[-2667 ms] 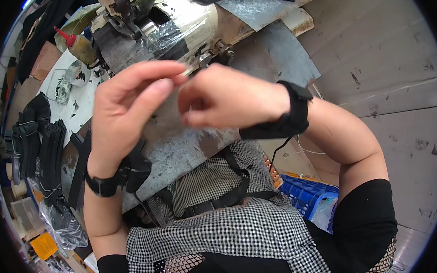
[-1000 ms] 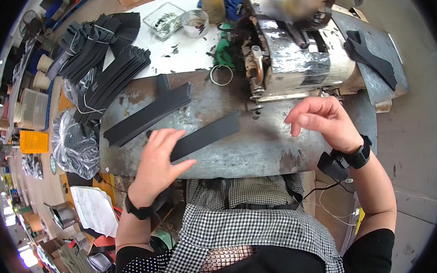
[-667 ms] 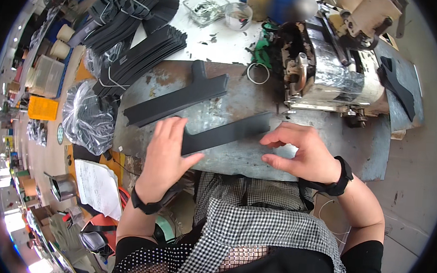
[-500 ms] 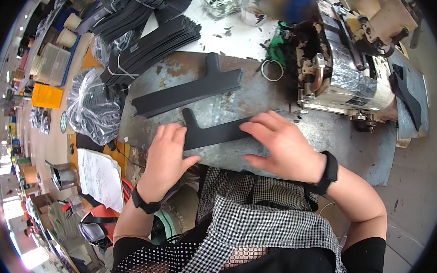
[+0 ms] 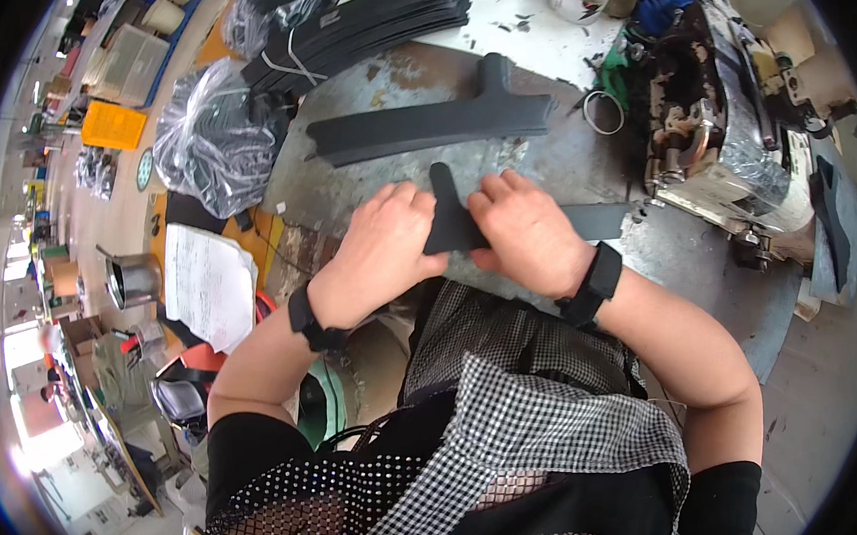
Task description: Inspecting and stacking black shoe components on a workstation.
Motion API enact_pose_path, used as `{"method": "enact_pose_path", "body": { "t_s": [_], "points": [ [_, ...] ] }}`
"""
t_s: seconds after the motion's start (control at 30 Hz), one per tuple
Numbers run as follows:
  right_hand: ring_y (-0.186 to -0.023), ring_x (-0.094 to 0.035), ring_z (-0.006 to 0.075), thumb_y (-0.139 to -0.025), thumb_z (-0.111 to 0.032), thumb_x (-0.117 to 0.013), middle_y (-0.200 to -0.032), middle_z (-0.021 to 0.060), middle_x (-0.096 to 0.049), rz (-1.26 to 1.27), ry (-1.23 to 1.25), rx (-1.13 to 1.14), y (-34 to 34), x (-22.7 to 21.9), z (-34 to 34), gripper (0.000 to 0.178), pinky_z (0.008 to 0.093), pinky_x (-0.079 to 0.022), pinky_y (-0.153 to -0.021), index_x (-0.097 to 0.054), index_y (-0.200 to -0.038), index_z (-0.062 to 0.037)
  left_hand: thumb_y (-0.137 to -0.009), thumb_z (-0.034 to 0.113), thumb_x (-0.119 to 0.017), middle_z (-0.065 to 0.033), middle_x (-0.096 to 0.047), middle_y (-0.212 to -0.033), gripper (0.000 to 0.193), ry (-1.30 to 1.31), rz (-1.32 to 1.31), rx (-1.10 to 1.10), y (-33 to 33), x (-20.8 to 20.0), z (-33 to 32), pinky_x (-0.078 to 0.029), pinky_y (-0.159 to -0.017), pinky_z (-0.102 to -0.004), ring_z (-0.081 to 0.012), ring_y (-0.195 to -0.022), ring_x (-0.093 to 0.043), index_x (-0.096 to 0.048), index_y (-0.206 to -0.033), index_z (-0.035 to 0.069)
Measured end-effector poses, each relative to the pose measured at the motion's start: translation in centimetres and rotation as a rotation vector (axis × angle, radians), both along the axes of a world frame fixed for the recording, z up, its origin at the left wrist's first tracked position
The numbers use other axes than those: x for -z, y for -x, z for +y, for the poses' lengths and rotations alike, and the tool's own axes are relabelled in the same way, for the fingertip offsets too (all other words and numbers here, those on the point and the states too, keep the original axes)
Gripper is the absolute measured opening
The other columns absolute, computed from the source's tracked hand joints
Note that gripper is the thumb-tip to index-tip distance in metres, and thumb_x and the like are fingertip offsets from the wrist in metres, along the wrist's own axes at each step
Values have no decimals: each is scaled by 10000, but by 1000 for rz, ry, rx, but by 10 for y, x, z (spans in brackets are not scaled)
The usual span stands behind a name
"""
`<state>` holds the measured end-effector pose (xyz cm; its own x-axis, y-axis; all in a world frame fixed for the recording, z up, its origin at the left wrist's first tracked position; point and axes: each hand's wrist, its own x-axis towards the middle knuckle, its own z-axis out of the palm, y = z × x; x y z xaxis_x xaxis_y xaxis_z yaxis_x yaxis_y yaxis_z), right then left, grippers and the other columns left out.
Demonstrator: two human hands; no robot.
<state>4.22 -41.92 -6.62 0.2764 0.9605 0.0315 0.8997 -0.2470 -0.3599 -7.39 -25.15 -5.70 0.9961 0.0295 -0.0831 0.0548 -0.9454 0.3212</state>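
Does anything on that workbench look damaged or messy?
Yes. The sewing machine looks worn, its paint flaking in patches, and the metal bench top is stained and scratched. Small scraps litter the white surface behind. Both hands, left hand and right hand, press a dark strip flat; it looks intact.

Both forearms come up from the bottom and angle in toward each other, bare, each with a black band at the wrist. The left hand and right hand sit side by side, palms down, fingers curled forward and knuckles up, thumbs nearly meeting.
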Motion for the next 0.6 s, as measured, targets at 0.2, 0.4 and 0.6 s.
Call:
{"method": "enact_pose_path", "body": {
  "t_s": [0.2, 0.4, 0.6],
  "points": [
    [-993, -594, 307, -659, -198, -824, -991, 140, -611, 40, 51, 11, -2, -3, -2, 435, 388, -498, -890, -617, -982, 7, -627, 279, -849, -171, -611, -1000, 528, 107, 131, 74, -13, -15, 15, -478, -907, -427, -349, -1032, -567, -626, -989, -34],
    [-1012, -585, 313, -665, -194, -822, -1006, 148, -604, 68, 30, 9, -3, -2, -4, 455, 384, -491, -902, -603, -1006, 13, -630, 317, -871, -169, -613, -1045, 603, 70, 211, 144, -23, -27, 19, -468, -962, -416, -343, -1089, -573, -634, -1060, -33],
    [-1031, -576, 318, -666, -221, -834, -1040, 150, -585, 83, 2, 11, -2, -2, -7, 517, 393, -481, -915, -572, -1048, 10, -653, 310, -868, -165, -675, -1002, 525, 139, 148, 31, -35, -30, 27, -512, -897, -401, -318, -1001, -645, -668, -1010, -18]
  ]
}}
